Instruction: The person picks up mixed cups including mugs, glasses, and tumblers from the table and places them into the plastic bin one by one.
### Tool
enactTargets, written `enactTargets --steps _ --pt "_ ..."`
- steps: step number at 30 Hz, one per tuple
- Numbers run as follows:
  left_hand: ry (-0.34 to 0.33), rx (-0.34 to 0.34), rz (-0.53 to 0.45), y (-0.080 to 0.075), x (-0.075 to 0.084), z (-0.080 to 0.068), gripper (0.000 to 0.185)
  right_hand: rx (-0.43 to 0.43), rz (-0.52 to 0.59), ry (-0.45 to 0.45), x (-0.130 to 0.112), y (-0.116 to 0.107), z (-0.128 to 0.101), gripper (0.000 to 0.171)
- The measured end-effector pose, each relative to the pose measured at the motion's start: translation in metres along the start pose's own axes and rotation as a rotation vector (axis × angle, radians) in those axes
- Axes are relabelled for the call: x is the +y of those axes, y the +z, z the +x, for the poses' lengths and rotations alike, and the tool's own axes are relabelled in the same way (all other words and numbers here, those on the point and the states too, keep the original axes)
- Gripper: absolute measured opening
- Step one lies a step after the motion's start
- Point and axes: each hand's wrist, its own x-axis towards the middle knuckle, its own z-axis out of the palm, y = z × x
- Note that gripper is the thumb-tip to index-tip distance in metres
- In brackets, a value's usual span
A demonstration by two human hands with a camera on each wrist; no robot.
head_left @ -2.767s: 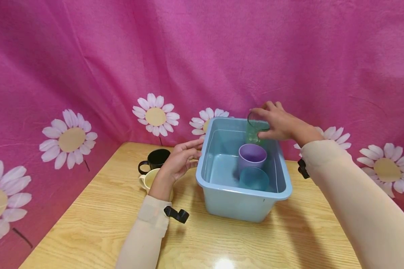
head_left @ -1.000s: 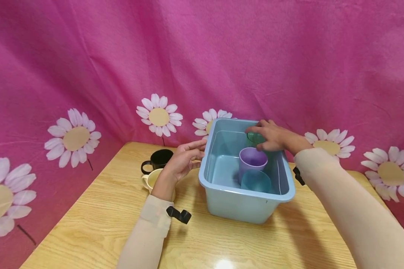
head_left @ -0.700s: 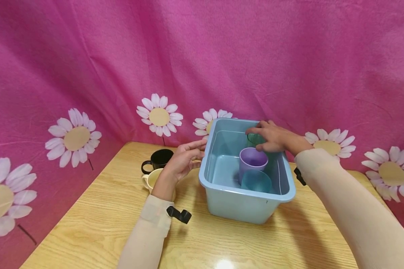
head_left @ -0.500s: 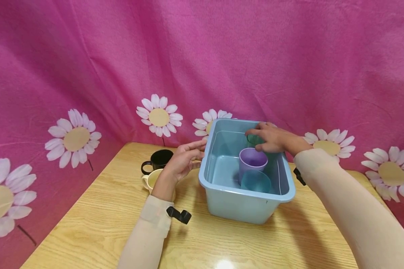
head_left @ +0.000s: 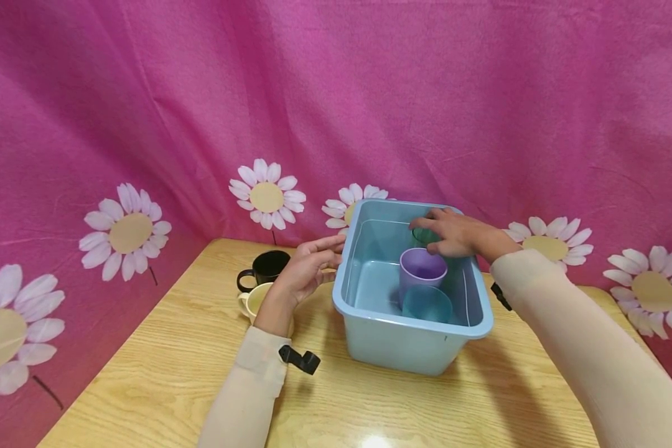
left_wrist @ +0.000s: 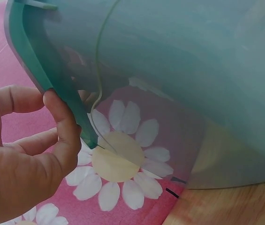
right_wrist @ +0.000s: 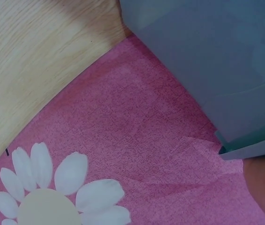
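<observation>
Right hand was observed inside the far right corner of the blue tub, its fingers curled about the rim of a green cup, which was held low within the tub, just behind a purple cup; whether the green cup rested on the tub floor could not be determined, as its base was hidden. A blue cup was noted nearest the front wall, touching or just beside the purple one. Left hand was found at the left rim of the tub, fingers loosely extended, with a fingertip laid against the rim edge and nothing clasped. A black mug and a cream mug were recorded on the wooden table beside the left wrist, outside the tub. The green cup was judged to be light, thin-walled translucent plastic, stiff enough to keep its shape yet liable to flex if squeezed hard, with a smooth and probably slippery wall. It was considered unlikely to break if dropped, though easily tipped owing to its low weight. A hold at the rim from above, thumb opposing the fingers, was assessed as suitable, the tub walls and the neighbouring cup leaving little room for a grasp around the body.
</observation>
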Motion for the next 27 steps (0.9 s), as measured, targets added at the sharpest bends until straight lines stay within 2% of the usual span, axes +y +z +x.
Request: enactTargets --steps 8,18,27 --pt "0.001 -0.001 0.004 0.001 -0.001 0.000 0.049 0.019 0.008 -0.021 0.000 0.001 -0.003 0.059" --pt "0.007 -0.007 -0.010 0.001 0.000 0.000 0.051 0.015 0.034 -0.003 -0.002 -0.001 -0.006 0.061" --pt "-0.004 -0.003 0.006 0.001 0.001 -0.001 0.049 0.094 0.063 -0.033 -0.003 -0.005 -0.011 0.057"
